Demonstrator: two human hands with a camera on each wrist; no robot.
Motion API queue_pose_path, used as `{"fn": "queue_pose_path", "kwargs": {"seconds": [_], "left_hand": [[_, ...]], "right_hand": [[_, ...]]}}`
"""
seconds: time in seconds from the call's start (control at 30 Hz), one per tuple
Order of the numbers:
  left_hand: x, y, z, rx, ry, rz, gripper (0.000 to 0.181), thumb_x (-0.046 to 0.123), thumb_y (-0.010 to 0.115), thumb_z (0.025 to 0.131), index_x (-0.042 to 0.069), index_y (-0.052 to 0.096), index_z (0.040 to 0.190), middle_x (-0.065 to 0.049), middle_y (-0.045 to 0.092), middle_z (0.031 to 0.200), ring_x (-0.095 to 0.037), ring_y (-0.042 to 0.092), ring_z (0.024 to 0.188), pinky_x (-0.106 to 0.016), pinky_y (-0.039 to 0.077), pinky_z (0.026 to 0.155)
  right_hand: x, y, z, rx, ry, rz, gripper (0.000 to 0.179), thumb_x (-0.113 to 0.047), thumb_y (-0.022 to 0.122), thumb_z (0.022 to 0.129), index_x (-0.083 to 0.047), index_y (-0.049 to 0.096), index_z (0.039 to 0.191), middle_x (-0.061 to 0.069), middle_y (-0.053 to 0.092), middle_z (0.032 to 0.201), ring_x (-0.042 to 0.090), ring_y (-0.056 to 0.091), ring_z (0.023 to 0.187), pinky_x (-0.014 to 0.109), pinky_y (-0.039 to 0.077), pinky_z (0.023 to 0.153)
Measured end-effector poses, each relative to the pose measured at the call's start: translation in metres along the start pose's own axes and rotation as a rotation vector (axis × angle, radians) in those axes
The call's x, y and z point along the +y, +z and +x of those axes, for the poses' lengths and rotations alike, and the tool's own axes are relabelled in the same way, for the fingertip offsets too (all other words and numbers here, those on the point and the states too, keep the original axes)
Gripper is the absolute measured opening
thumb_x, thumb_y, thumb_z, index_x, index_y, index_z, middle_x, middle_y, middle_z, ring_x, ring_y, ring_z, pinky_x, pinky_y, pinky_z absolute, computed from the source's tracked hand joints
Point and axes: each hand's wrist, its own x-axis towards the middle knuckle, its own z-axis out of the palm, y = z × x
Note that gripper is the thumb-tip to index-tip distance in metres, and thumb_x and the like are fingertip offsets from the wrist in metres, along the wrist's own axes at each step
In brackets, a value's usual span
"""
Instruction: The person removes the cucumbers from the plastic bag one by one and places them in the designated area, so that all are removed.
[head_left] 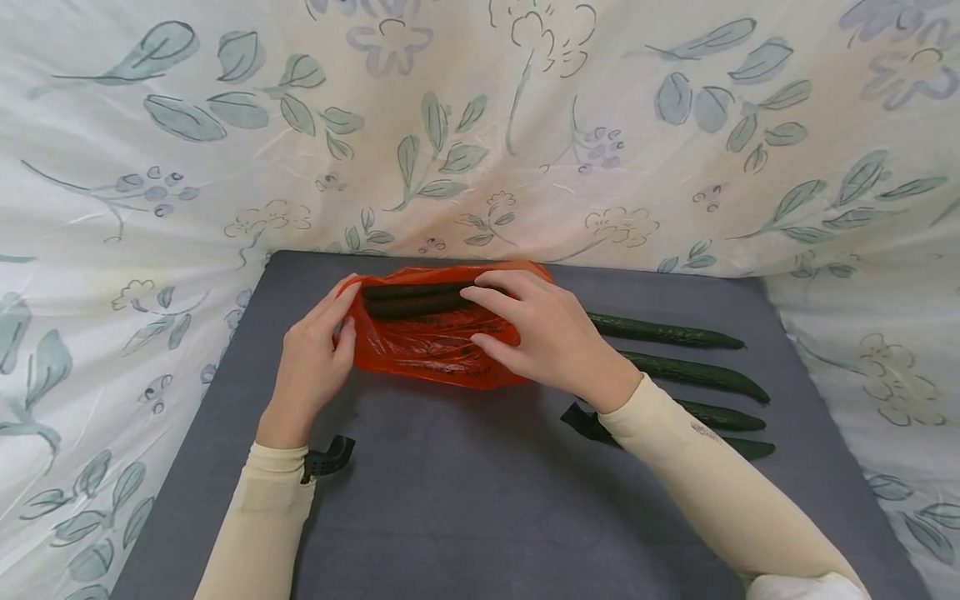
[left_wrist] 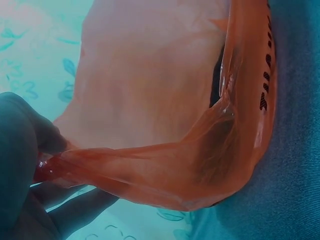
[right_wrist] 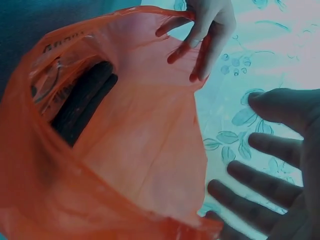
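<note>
A thin red-orange plastic bag [head_left: 442, 375] lies with its mouth spread wide on the dark table. Inside it, two dark green cucumbers [head_left: 408, 308] rest side by side along the far wall; their ends [right_wrist: 82, 105] show in the right wrist view. My left hand [head_left: 311, 358] pinches the bag's left rim between thumb and fingers, seen close in the left wrist view, where the film [left_wrist: 150, 165] is stretched from the grip. Over the bag's right side is my right hand [head_left: 551, 333], fingers spread and apart, holding nothing; it partly covers the cucumbers.
Several long cucumbers [head_left: 697, 375] lie roughly parallel on the table right of the bag, some partly hidden by my right arm. Black straps [head_left: 330, 458] stick out at both wrists. Cloth with a leaf pattern [head_left: 450, 167] hangs behind the dark tabletop [head_left: 450, 500].
</note>
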Motion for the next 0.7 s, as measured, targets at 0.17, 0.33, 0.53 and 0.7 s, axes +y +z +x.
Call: {"fn": "queue_pose_path", "kwargs": {"seconds": [0.17, 0.33, 0.53, 0.7], "left_hand": [[0.0, 0.0, 0.0, -0.003, -0.011, -0.012, 0.053, -0.003, 0.059, 0.103, 0.007, 0.061, 0.155, -0.011, 0.057, 0.159, -0.033, 0.064, 0.072, -0.048, 0.05, 0.061], [-0.001, 0.0, 0.001, -0.003, -0.009, -0.021, 0.054, -0.003, 0.06, 0.103, 0.007, 0.061, 0.155, -0.01, 0.057, 0.159, -0.04, 0.072, 0.108, -0.057, 0.059, 0.084], [-0.001, 0.0, 0.001, -0.001, -0.008, -0.028, 0.054, -0.005, 0.062, 0.101, 0.007, 0.062, 0.154, -0.012, 0.058, 0.158, -0.039, 0.066, 0.13, -0.061, 0.054, 0.1], [0.001, 0.0, 0.001, -0.008, -0.008, -0.035, 0.054, -0.004, 0.062, 0.102, 0.006, 0.062, 0.154, -0.013, 0.057, 0.158, -0.042, 0.07, 0.119, -0.061, 0.056, 0.095]], "right_hand": [[-0.003, 0.003, 0.011, -0.06, 0.025, -0.042, 0.049, -0.032, 0.083, 0.097, -0.014, 0.072, 0.142, 0.008, 0.067, 0.138, 0.027, 0.066, 0.119, 0.046, 0.059, 0.084], [-0.007, 0.004, 0.022, -0.118, 0.028, -0.066, 0.047, -0.031, 0.082, 0.098, -0.014, 0.073, 0.14, 0.007, 0.067, 0.135, 0.028, 0.066, 0.117, 0.045, 0.057, 0.088], [-0.014, 0.01, 0.035, -0.219, 0.06, -0.068, 0.045, -0.031, 0.08, 0.099, -0.017, 0.072, 0.141, 0.005, 0.066, 0.134, 0.024, 0.066, 0.111, 0.041, 0.058, 0.074], [-0.014, 0.018, 0.041, -0.297, 0.105, -0.061, 0.046, -0.03, 0.079, 0.1, -0.016, 0.071, 0.143, 0.006, 0.066, 0.135, 0.025, 0.066, 0.114, 0.042, 0.06, 0.077]]}}
